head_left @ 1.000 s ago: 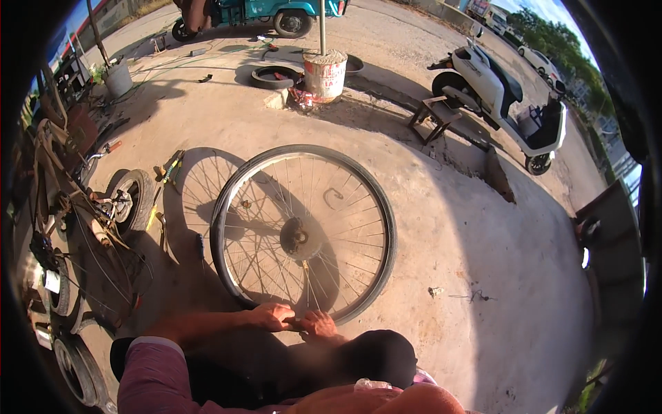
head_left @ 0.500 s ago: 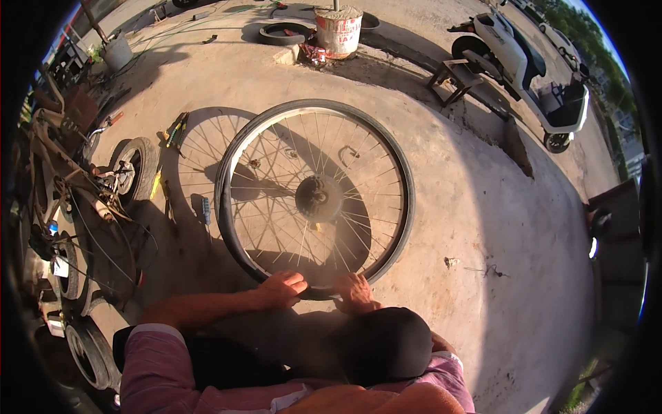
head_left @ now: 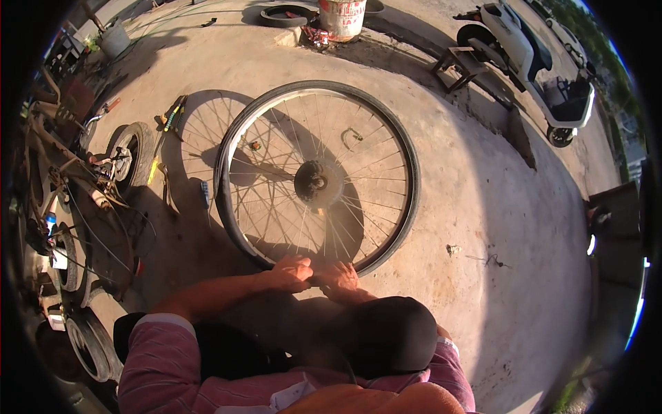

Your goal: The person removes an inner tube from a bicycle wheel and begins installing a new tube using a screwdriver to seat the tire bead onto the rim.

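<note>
A large bicycle wheel (head_left: 319, 183) stands tilted in front of me, its spokes catching the sun and a dark cog at its hub. A black tyre (head_left: 414, 183) runs round the silver rim. At the wheel's near edge, my left hand (head_left: 293, 272) has its fingers curled over the tyre and rim. Close beside it on the right, my right hand (head_left: 338, 277) also grips the tyre, fingers bent over it. The thumbs and underside of the tyre are hidden. My knees lie just behind the hands.
Left of the wheel lie green-and-yellow-handled pliers (head_left: 174, 114), a blue-handled screwdriver (head_left: 205, 194) and a yellow tool (head_left: 153, 171). Bike parts and a small wheel (head_left: 131, 155) crowd the left. A stool (head_left: 458, 68) and white scooter (head_left: 517, 41) stand far right; a bucket (head_left: 342, 21) stands behind.
My right hand has slid left along the tyre, closer to my left hand. The view has shifted, so the whole scene sits a little differently in the picture.
</note>
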A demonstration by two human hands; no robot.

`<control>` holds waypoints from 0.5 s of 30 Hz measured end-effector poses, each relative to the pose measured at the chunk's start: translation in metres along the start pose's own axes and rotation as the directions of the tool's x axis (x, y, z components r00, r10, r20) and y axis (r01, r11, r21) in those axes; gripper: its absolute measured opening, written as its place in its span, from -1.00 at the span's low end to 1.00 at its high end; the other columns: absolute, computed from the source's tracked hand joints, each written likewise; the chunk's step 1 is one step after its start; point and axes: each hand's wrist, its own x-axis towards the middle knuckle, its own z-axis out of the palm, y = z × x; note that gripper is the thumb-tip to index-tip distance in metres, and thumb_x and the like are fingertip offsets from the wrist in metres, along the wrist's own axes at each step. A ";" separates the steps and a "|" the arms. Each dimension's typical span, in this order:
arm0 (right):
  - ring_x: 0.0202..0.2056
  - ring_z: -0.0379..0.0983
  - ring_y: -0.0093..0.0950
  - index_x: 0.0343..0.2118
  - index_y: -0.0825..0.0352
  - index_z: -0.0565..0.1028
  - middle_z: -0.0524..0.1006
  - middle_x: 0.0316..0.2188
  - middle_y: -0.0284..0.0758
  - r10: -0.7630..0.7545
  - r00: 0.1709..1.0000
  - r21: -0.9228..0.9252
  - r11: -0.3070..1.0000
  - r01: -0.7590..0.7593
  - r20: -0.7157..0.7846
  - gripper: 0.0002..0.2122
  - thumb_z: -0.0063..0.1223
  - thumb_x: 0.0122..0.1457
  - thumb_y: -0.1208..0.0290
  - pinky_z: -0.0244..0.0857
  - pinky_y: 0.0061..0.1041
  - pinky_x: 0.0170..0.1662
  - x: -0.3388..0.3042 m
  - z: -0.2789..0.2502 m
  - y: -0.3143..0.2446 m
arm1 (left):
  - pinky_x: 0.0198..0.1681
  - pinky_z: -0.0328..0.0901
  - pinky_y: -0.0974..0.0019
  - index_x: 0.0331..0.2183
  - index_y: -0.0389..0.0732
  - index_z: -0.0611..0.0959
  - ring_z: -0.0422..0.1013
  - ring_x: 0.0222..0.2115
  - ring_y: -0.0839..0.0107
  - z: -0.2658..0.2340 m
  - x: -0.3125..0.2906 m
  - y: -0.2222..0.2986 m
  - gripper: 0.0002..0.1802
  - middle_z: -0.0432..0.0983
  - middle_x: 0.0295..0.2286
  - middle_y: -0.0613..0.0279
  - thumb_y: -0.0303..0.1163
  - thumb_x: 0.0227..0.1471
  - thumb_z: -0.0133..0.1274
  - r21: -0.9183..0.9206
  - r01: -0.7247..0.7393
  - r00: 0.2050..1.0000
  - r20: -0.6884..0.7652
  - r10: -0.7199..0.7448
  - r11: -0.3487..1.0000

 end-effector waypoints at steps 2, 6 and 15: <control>-0.07 0.41 -0.25 -0.21 0.02 0.63 0.50 -0.23 -0.35 -0.006 1.000 -0.007 1.000 0.007 0.027 -0.75 0.30 -0.02 0.31 0.26 -0.19 -0.01 -0.001 0.000 0.002 | -0.12 0.35 -0.06 -0.41 -0.23 0.68 0.44 -0.12 -0.01 -0.004 0.002 0.006 -0.68 0.50 -0.28 -0.01 -0.16 -0.06 0.09 0.100 -0.035 0.999 0.031 0.032 0.994; -0.05 0.41 -0.25 -0.19 0.10 0.61 0.51 -0.18 -0.33 0.016 0.997 0.025 1.000 -0.018 0.072 -0.72 0.31 -0.01 0.26 0.26 -0.19 0.01 -0.002 0.005 -0.006 | -0.11 0.28 -0.08 -0.41 -0.21 0.67 0.42 -0.16 -0.01 0.010 0.010 -0.006 -0.65 0.48 -0.30 0.01 -0.09 -0.03 0.13 0.129 -0.005 0.997 0.077 -0.005 0.992; -0.13 0.50 -0.29 -0.22 0.15 0.54 0.55 -0.26 -0.34 0.101 0.984 0.094 0.989 -0.116 0.146 -0.69 0.32 -0.02 0.20 0.33 -0.19 -0.09 0.007 0.037 0.004 | -0.16 0.34 -0.07 -0.32 -0.16 0.59 0.44 -0.20 -0.08 0.014 -0.008 -0.019 -0.82 0.47 -0.26 0.05 -0.31 0.01 0.11 -0.004 -0.028 0.991 -0.133 0.027 1.000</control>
